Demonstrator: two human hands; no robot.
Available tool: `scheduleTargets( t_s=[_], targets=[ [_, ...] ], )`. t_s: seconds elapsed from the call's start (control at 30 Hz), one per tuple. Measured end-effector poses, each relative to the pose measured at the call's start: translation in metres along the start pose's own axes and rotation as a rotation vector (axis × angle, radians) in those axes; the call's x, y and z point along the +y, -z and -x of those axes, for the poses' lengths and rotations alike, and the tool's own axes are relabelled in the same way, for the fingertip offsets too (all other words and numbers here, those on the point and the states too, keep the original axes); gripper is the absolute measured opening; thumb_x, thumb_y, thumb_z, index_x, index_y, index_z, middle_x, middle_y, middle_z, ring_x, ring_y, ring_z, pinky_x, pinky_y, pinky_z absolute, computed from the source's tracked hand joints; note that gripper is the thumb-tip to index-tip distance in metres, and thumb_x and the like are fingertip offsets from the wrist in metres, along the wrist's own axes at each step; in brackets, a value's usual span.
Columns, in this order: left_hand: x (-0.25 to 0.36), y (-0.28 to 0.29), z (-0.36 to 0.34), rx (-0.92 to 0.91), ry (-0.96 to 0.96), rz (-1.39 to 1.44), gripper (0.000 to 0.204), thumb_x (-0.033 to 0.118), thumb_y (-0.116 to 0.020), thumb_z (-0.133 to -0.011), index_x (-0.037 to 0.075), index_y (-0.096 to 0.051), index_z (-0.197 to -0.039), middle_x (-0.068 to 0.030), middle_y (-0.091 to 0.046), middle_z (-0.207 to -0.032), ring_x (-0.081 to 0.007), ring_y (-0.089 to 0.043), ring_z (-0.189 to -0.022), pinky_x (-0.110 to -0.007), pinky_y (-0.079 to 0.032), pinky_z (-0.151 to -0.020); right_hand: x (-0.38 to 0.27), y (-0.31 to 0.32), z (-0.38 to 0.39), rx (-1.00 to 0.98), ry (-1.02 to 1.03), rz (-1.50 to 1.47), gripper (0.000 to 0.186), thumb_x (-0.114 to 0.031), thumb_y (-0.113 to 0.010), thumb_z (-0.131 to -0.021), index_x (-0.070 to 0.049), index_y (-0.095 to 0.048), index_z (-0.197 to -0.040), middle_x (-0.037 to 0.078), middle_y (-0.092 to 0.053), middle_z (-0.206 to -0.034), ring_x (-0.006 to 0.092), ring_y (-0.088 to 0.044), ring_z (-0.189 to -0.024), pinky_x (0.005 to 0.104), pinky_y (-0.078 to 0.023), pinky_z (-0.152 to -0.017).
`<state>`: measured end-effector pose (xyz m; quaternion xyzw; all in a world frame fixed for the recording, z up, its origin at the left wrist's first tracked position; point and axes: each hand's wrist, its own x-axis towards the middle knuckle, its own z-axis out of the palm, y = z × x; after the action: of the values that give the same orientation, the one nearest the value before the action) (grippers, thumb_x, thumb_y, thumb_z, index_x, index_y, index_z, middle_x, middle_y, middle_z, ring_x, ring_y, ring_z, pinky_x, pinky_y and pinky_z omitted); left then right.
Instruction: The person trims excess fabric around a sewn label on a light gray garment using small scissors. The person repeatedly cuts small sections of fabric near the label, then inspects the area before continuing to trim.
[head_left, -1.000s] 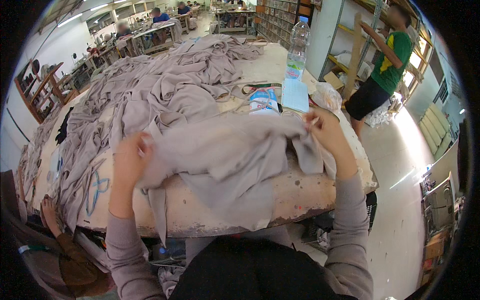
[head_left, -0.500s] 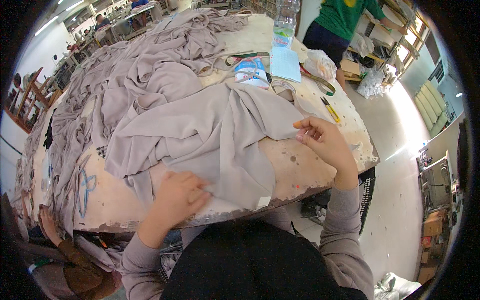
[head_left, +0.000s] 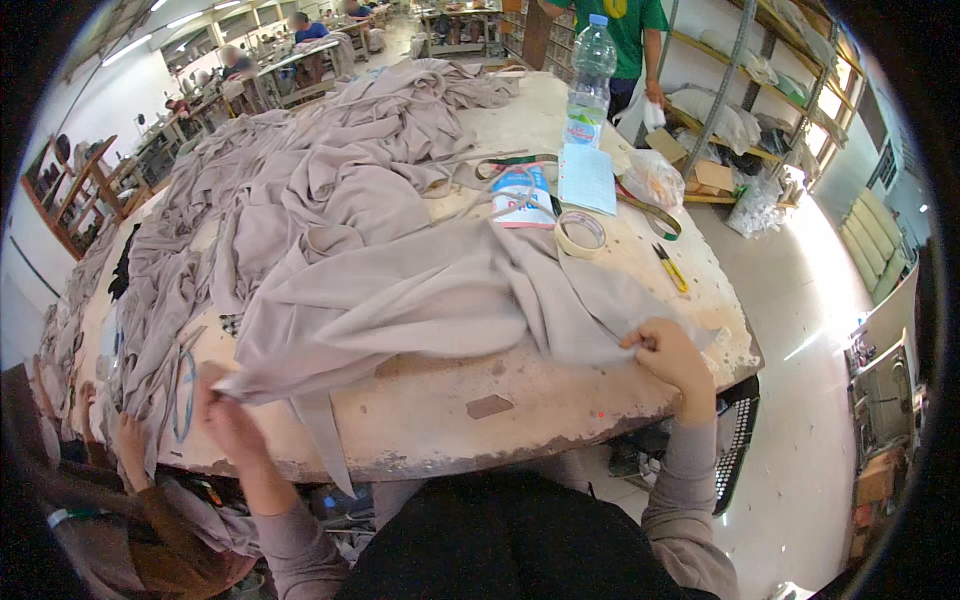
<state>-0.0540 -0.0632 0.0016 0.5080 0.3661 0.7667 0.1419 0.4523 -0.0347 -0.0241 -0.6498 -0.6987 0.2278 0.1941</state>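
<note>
Beige fabric piece (head_left: pixel 420 300) stretched along the near surface (head_left: pixel 450 410) edge.
Left hand (head_left: pixel 225 415) and right hand (head_left: pixel 672 355) fingers pinch its corners; loose grip could let it slide off.

1 water bottle (head_left: pixel 591 62), 1 tape roll (head_left: pixel 581 232), 1 yellow pen (head_left: pixel 670 268), 1 white paper sheet (head_left: pixel 587 178), 1 bench (head_left: pixel 560 400); beige cloth pcs (head_left: pixel 420 290): too many to count.

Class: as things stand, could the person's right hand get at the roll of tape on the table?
Probably yes. The right hand pinches the grey cloth at the table edge; the roll of tape lies uncovered beyond it, with only flat cloth between. It must release the cloth first.
</note>
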Motion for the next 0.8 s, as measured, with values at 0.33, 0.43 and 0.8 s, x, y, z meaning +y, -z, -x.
scheduleTargets(
  t_s=[0.33,0.43,0.8],
  targets=[
    [-0.004,0.020,0.004,-0.474,0.334,-0.559,0.009,-0.001,-0.049,-0.072,-0.004,-0.053,-0.080,-0.0062,-0.051,-0.079,-0.0147,-0.050,-0.076,-0.023,-0.038,-0.071,-0.040,-0.007,-0.015,0.227,0.110,-0.065,0.022,-0.011,-0.058,-0.070,-0.004,-0.062,-0.090,0.011,-0.056,-0.082,0.0245,-0.055,-0.068,0.0331,-0.045,-0.063],
    [0.006,-0.001,0.005,-0.548,0.311,-0.654,0.008,0.000,-0.052,-0.072,-0.005,-0.054,-0.079,-0.0096,-0.053,-0.082,-0.0182,-0.052,-0.078,-0.025,-0.040,-0.072,-0.064,-0.009,-0.023,0.258,0.083,-0.152,0.025,-0.015,-0.060,-0.072,-0.005,-0.060,-0.095,0.011,-0.057,-0.084,0.0255,-0.055,-0.069,0.0332,-0.045,-0.064],
    [0.035,-0.047,0.000,-0.536,0.003,-0.794,0.026,0.016,-0.064,-0.065,0.000,-0.058,-0.085,-0.0124,-0.057,-0.083,-0.0282,-0.056,-0.075,-0.034,-0.042,-0.069,-0.137,-0.045,-0.004,-0.649,0.692,-0.455,0.024,-0.022,-0.061,-0.081,-0.005,-0.063,-0.099,0.010,-0.061,-0.086,0.0239,-0.058,-0.077,0.0336,-0.045,-0.070]
  ],
)
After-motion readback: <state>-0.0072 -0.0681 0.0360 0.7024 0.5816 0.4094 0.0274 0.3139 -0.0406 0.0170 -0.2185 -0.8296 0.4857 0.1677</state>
